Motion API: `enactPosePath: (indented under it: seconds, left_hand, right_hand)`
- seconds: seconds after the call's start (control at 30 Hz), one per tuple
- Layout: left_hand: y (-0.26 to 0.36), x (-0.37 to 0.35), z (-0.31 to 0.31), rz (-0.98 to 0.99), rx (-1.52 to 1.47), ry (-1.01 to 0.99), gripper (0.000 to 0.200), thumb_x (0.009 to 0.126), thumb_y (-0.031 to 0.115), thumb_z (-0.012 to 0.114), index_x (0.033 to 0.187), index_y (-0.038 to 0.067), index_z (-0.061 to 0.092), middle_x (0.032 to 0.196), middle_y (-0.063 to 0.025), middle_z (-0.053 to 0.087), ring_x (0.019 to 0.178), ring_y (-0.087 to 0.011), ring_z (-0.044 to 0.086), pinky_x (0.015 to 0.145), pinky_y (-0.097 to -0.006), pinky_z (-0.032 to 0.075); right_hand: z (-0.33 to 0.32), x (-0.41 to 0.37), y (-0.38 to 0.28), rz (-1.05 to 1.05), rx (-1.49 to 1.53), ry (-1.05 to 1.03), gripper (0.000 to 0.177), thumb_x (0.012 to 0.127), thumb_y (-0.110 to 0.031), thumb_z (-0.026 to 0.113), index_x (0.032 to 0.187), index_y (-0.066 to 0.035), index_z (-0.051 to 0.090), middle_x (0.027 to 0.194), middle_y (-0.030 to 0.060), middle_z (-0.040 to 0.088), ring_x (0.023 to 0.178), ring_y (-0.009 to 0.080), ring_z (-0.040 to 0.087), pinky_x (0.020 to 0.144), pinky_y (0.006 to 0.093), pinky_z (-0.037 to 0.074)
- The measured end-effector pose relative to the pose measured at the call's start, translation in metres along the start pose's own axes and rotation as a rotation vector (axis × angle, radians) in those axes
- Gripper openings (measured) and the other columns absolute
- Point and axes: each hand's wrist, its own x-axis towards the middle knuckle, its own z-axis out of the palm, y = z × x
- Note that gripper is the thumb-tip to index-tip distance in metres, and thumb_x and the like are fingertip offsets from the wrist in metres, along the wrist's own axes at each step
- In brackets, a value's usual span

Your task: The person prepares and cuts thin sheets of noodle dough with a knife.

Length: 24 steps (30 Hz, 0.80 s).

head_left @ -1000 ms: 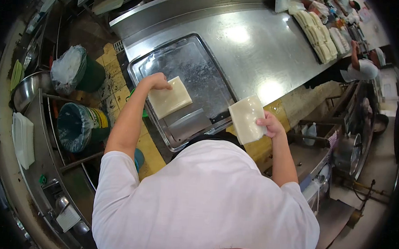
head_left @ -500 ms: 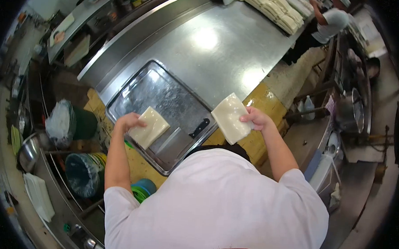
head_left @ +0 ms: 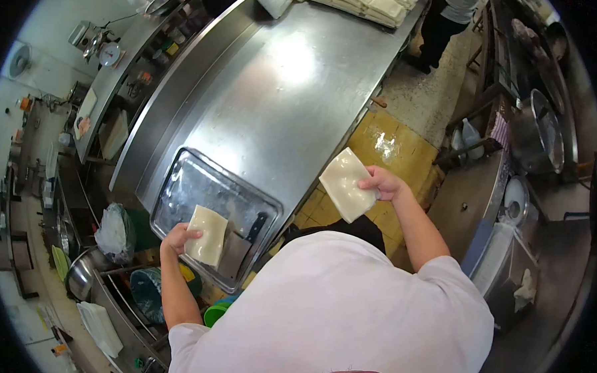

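A folded, glossy cream-white rice noodle sheet is in my left hand, thumb on top and fingers underneath. It hangs over the near part of a metal tray. Partly hidden behind that sheet, a cleaver with a black handle and broad blade lies in the tray. My right hand pinches the edge of a second folded rice noodle sheet, held above the yellow floor beside the table's edge. Both sheets are clear of the surfaces below them.
The steel table stretches away in front, with stacked pale sheets at its far end. A person stands beyond its right side. Bins with plastic liners stand at the left; a large metal pot is at the right.
My body and view have turned, so the tray and table appear shifted left and lower. My left hand sits lower, its sheet now covering part of the cleaver. Both hands keep their sheets.
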Motion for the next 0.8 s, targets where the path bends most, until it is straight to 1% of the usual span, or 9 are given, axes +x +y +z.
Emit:
enactPosePath:
  seconds: [0.13, 0.2, 0.33, 0.43, 0.5, 0.6, 0.63, 0.7, 0.8]
  left_hand:
    - [0.055, 0.009, 0.067, 0.002, 0.046, 0.032, 0.032, 0.082, 0.003, 0.075, 0.112, -0.006, 0.068, 0.103, -0.0121, 0.072, 0.088, -0.0238, 0.072, 0.081, -0.0389, 0.058]
    - [0.086, 0.029, 0.108, 0.05, 0.064, -0.012, 0.033, 0.082, 0.003, 0.075, 0.113, -0.007, 0.067, 0.104, -0.0129, 0.072, 0.088, -0.0242, 0.072, 0.081, -0.0383, 0.059]
    - [0.153, 0.078, 0.216, 0.103, 0.08, -0.087, 0.032, 0.083, 0.003, 0.074, 0.113, -0.007, 0.067, 0.104, -0.0135, 0.072, 0.089, -0.0245, 0.072, 0.082, -0.0392, 0.059]
    - [0.199, 0.116, 0.295, 0.158, 0.113, -0.167, 0.032, 0.085, 0.004, 0.072, 0.115, -0.007, 0.066, 0.105, -0.0138, 0.071, 0.091, -0.0244, 0.072, 0.083, -0.0408, 0.06]
    - [0.225, 0.14, 0.344, 0.2, 0.146, -0.308, 0.036, 0.086, 0.009, 0.073, 0.118, -0.006, 0.064, 0.109, -0.0137, 0.071, 0.094, -0.0246, 0.072, 0.085, -0.0404, 0.06]
    - [0.258, 0.173, 0.413, 0.184, 0.091, -0.406, 0.032, 0.088, 0.006, 0.07, 0.118, -0.004, 0.065, 0.108, -0.0135, 0.071, 0.095, -0.025, 0.072, 0.086, -0.0416, 0.059]
    - [0.269, 0.182, 0.434, 0.197, 0.092, -0.42, 0.032, 0.088, 0.006, 0.07, 0.118, -0.004, 0.065, 0.108, -0.0135, 0.071, 0.095, -0.025, 0.072, 0.086, -0.0416, 0.059]
    - [0.289, 0.196, 0.472, 0.179, 0.029, -0.515, 0.032, 0.089, 0.007, 0.07, 0.119, -0.003, 0.065, 0.11, -0.0132, 0.071, 0.097, -0.0251, 0.071, 0.088, -0.0418, 0.059]
    - [0.318, 0.223, 0.515, 0.17, 0.006, -0.571, 0.032, 0.091, 0.007, 0.069, 0.121, -0.003, 0.064, 0.112, -0.0138, 0.07, 0.099, -0.0256, 0.071, 0.089, -0.0422, 0.059]
  right_hand:
    - [-0.055, -0.037, -0.025, -0.044, 0.019, 0.047, 0.054, 0.081, -0.004, 0.078, 0.13, 0.001, 0.058, 0.117, 0.0112, 0.069, 0.103, 0.0218, 0.07, 0.092, 0.0393, 0.057]
    - [-0.079, -0.06, -0.035, -0.048, 0.025, 0.074, 0.054, 0.081, -0.004, 0.078, 0.13, 0.001, 0.058, 0.117, 0.0112, 0.069, 0.104, 0.0217, 0.069, 0.092, 0.0392, 0.057]
    - [-0.112, -0.108, -0.056, -0.122, 0.063, 0.143, 0.054, 0.081, -0.005, 0.078, 0.13, 0.002, 0.057, 0.117, 0.0109, 0.068, 0.104, 0.0216, 0.069, 0.093, 0.0388, 0.056]
    - [-0.129, -0.137, -0.069, -0.176, 0.068, 0.19, 0.053, 0.081, -0.005, 0.078, 0.129, 0.002, 0.058, 0.117, 0.0109, 0.068, 0.103, 0.0217, 0.069, 0.093, 0.0388, 0.056]
    - [-0.139, -0.156, -0.074, -0.213, 0.072, 0.226, 0.052, 0.082, -0.005, 0.078, 0.129, 0.003, 0.058, 0.116, 0.0109, 0.069, 0.102, 0.0217, 0.07, 0.093, 0.0388, 0.056]
    - [-0.154, -0.176, -0.085, -0.306, 0.066, 0.277, 0.048, 0.083, -0.005, 0.076, 0.127, 0.003, 0.059, 0.114, 0.0114, 0.069, 0.101, 0.0221, 0.07, 0.092, 0.0384, 0.057]
    - [-0.159, -0.181, -0.089, -0.329, 0.081, 0.3, 0.047, 0.083, -0.005, 0.076, 0.126, 0.004, 0.059, 0.114, 0.0116, 0.07, 0.1, 0.0222, 0.07, 0.091, 0.0381, 0.057]
    - [-0.171, -0.19, -0.101, -0.356, 0.086, 0.33, 0.046, 0.083, -0.005, 0.075, 0.125, 0.004, 0.06, 0.114, 0.0118, 0.07, 0.099, 0.0223, 0.07, 0.09, 0.0378, 0.057]
    - [-0.188, -0.201, -0.127, -0.382, 0.118, 0.405, 0.049, 0.081, -0.007, 0.077, 0.125, 0.005, 0.06, 0.114, 0.0135, 0.07, 0.1, 0.0242, 0.071, 0.09, 0.0387, 0.057]
